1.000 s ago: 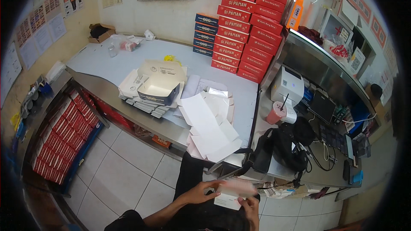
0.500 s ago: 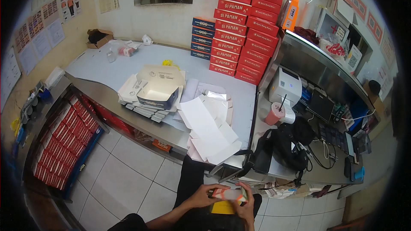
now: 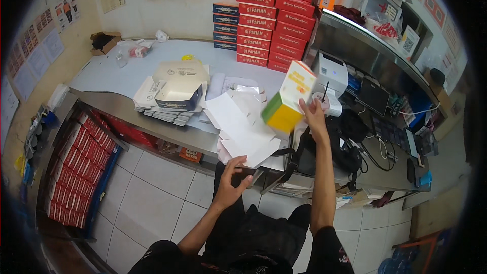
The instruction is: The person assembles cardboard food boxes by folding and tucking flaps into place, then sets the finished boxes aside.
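My right hand (image 3: pixel 316 122) reaches out over the counter and grips the lower right side of a folded carton box (image 3: pixel 289 104), coloured white, yellow and green. It is held tilted above the right edge of a loose pile of flat white carton sheets (image 3: pixel 243 127). My left hand (image 3: pixel 232 181) has its fingers spread and holds nothing. It hovers by the near edge of the pile; whether its fingertips touch the sheets I cannot tell.
Tall stacks of red boxes (image 3: pixel 257 22) and a shorter stack of blue boxes (image 3: pixel 224 36) stand at the back. Left of the sheets lie an open box (image 3: pixel 177 102) and stacked flat cartons (image 3: pixel 165 116). At right are a white printer (image 3: pixel 331 73) and a black bag (image 3: pixel 350 144).
Both hands were together on a box low over my lap. Now my right hand has carried the carton box forward and up over the counter, and my left hand has let go.
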### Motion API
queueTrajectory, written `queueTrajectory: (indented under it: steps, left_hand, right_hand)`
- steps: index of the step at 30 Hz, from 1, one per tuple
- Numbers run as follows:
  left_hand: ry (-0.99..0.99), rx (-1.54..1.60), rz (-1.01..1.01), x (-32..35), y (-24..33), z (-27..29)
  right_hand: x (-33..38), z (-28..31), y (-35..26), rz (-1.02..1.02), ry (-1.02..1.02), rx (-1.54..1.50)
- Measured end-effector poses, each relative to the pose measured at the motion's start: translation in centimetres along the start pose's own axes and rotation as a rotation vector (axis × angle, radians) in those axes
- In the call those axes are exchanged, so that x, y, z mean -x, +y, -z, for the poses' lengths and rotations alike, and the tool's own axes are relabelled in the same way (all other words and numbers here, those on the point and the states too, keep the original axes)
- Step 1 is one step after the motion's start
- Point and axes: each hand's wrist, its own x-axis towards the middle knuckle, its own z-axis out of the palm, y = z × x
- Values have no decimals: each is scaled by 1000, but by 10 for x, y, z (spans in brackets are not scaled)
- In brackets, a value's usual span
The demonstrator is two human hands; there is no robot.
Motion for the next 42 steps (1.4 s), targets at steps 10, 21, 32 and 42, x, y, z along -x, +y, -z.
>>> queueTrajectory:
  steps: [10, 21, 32, 42]
  left_hand:
    - [-328, -826, -76, -55, -27, -16]
    - [297, -380, 30, -45, -13, 4]
    - [252, -750, -466, -12, 103, 7]
    - [95, -309, -208, 2, 60, -21]
  right_hand:
    - [164, -55, 78, 444, -35, 81]
    - [140, -45, 30, 87, -407, -154]
    - [208, 1, -37, 486, -489, -119]
    - [246, 24, -25, 479, 48, -55]
